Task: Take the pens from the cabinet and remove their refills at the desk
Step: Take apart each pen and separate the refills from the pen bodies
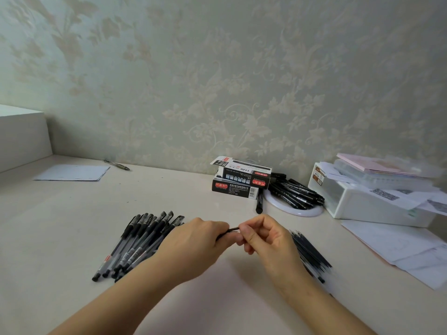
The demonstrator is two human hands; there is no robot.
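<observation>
Hands meet over the pale desk (72,213): my left hand (193,240) grips a slim black pen (231,230), right hand (263,235) pinches its tip end | I'd pull straight, barrel steady | capped pens (135,245) left, dark loose refills (309,252) right | beyond, black pen boxes (242,181) | pen mostly hidden; cabinet unseen.

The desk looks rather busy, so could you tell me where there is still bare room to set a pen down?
Bare desk lies between the paper sheet, pen boxes and pen pile. It is crowded at right: plate of pens, white container, papers.
</observation>
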